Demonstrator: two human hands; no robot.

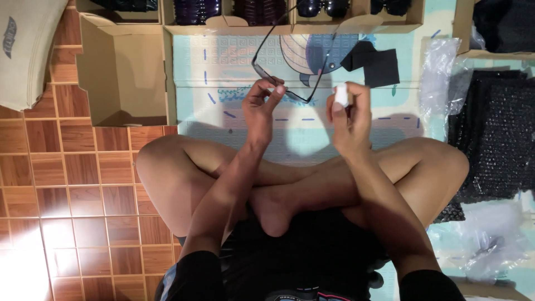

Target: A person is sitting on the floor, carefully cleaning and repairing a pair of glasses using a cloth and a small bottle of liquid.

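Now, left hand (262, 106): fingers pinched on thin dark wire-framed glasses (290, 58), mid-frame, arms unfolded.
Right hand (351, 117): fingers closed round small white wad (341, 96).
Done: nothing visibly; wad apart from lens.
Left: wiping, seemingly.

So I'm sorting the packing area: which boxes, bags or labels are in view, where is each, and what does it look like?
Open box: upper left on the floor, brown cardboard, rectangular, nothing seen inside.
Row of trays: top edge, tan cardboard compartments holding dark glasses.
Clear bags: right of the mat, crinkled transparent plastic.
Bubble wrap: far right, dark sheets.
Padded piece: top left corner, beige, with a small blue label.
No screens or signs.
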